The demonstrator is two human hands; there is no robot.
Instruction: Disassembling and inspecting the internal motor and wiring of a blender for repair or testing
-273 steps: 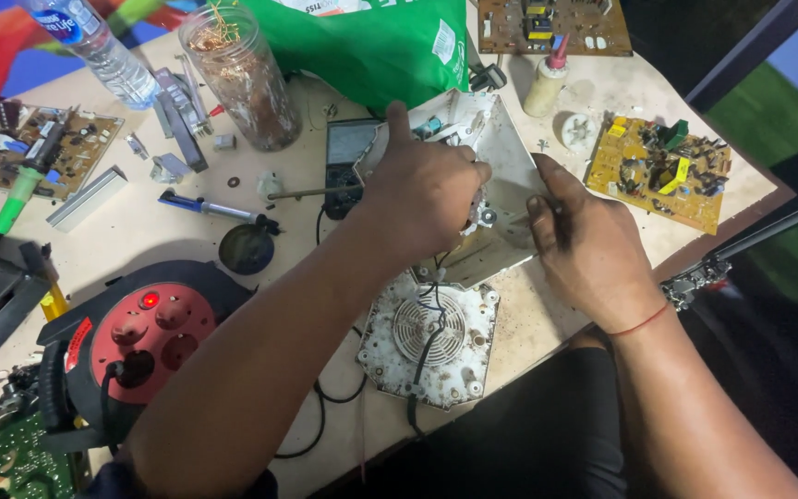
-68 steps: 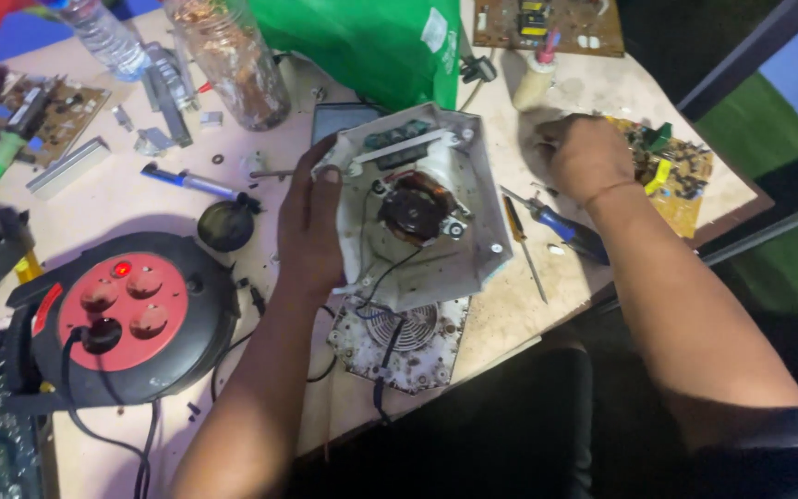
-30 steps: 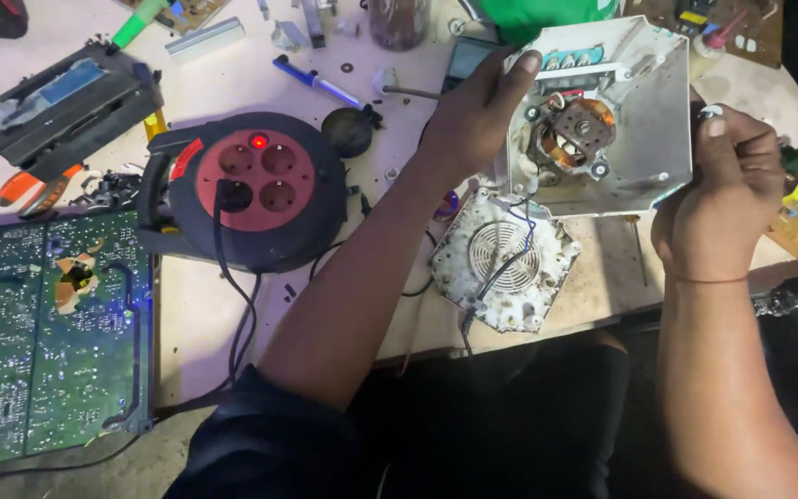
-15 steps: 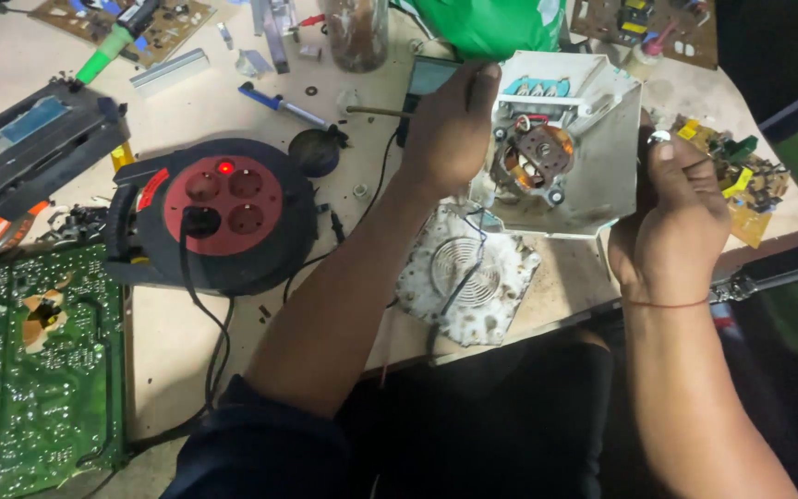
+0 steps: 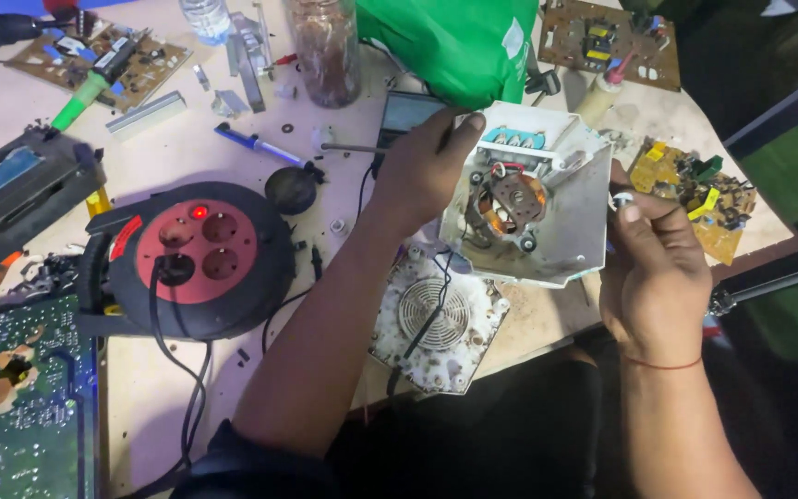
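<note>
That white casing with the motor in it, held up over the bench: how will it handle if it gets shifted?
The white casing is probably stiff, since it keeps its shape held by the left hand and right hand. The motor likely makes it centre-heavy. Its trailing wires may snag.

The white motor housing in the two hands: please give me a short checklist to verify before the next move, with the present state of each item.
1. Left hand holds the motor housing at its left edge: ok.
2. Right hand supports the right edge: ok.
3. Motor faces up, in view: ok.
4. Black wires hang to the round vented cover, not stretched tight: cannot tell.
5. Cable reel light on; housing unpowered: cannot tell.
</note>
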